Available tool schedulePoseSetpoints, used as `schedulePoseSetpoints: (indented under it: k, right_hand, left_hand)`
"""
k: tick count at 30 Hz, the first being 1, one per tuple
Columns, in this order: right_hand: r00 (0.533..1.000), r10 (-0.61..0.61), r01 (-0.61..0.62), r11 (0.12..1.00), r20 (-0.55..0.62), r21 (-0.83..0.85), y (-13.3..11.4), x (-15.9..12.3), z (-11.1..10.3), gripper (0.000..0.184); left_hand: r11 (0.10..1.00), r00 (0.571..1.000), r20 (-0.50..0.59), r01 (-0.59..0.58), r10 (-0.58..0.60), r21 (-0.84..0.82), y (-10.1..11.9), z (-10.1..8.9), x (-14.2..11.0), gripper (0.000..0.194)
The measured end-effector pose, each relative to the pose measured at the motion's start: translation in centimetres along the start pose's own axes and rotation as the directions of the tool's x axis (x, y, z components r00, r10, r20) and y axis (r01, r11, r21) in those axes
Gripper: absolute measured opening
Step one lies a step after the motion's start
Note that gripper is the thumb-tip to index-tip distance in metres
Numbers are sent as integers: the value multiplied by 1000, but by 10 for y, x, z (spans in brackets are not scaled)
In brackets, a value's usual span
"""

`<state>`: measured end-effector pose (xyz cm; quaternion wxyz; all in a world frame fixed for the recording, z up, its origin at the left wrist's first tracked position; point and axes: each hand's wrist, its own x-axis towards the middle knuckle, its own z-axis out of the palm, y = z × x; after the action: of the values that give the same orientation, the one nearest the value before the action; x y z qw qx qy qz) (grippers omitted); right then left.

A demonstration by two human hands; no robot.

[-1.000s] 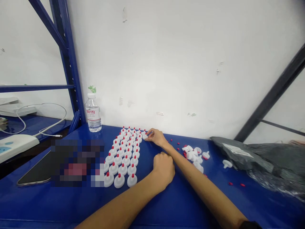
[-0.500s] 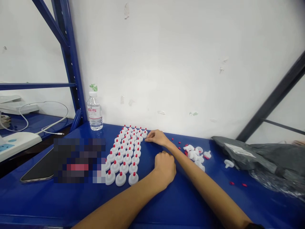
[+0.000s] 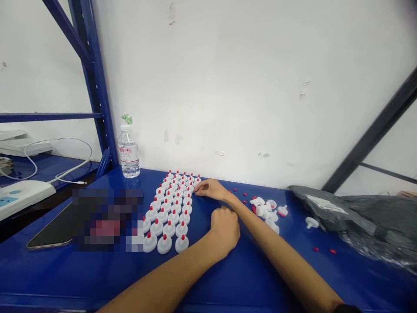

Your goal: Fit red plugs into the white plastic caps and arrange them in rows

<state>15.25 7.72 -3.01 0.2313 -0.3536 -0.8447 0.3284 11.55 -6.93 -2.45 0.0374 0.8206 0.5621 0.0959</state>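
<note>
Right hand at caps, fingers bent, pinch unclear; left hand fisted. Light touch likely keeps rows straight.

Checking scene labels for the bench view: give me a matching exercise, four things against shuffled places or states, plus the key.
Column one
1. Left hand
2. Right hand
3. Water bottle
4. Dark plastic bag

Column two
A. Right side of the blue table, bearing a white label
B. Curled into a fist
C. Upright near the wall, at the back left
D. Fingertips at the right edge of the rows of red-tipped white pieces

Pairs: 1-B, 2-D, 3-C, 4-A
</note>
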Motion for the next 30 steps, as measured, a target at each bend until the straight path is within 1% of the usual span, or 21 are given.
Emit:
schedulePoseSetpoints:
  k: [4,11,15,22,27,30]
  right_hand:
    - [999,-24,23,1000,37,12,0,-2,2,20]
    - [992,-67,62,997,105,50,-13,-8,4,24]
    - [990,-73,70,997,121,26,-21,-15,1,22]
    - [976,-77,80,997,206,-10,-36,-28,-3,18]
    - [978,-74,78,997,194,-12,-41,-31,-6,20]
    - [990,-73,77,997,123,-26,-41,-43,-21,23]
  left_hand:
    - [1000,1000,10,0,0,1,0,-1,0,28]
    - [1000,1000,31,-4,4,11,0,-1,0,29]
    - [1000,999,46,-4,3,10,0,0,1,29]
    - [1000,998,58,-9,8,15,1,-1,1,30]
    - [999,999,44,-11,9,34,1,-3,0,30]
    - [999,1000,21,-8,7,34,2,-4,-1,31]
